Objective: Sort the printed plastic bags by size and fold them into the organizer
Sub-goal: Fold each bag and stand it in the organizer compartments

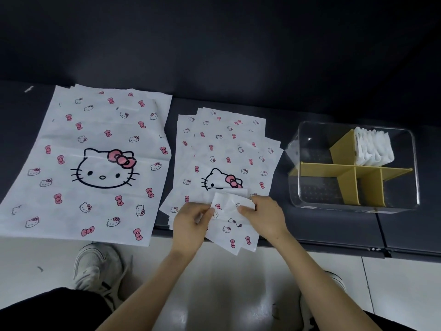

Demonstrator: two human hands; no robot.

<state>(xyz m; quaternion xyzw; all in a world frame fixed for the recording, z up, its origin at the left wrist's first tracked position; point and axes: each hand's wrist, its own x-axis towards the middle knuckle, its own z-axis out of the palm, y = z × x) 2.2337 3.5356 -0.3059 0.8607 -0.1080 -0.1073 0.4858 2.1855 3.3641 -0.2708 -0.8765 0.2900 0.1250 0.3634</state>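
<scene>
The left grip (188,223) and right grip (265,218) each pinch a part-folded small bag (229,226) at 6 o'clock, over the small-bag stack (226,144); large bags (95,139) at 9 o'clock, organizer (415,163) holding folded bags (372,146) at 3.

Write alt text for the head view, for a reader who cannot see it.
Left hand and right hand pinch a partly folded small bag over a fanned stack of small bags on a dark table. A stack of large bags lies to the left; to the right, a clear organizer holds folded bags in its far right compartment.
</scene>
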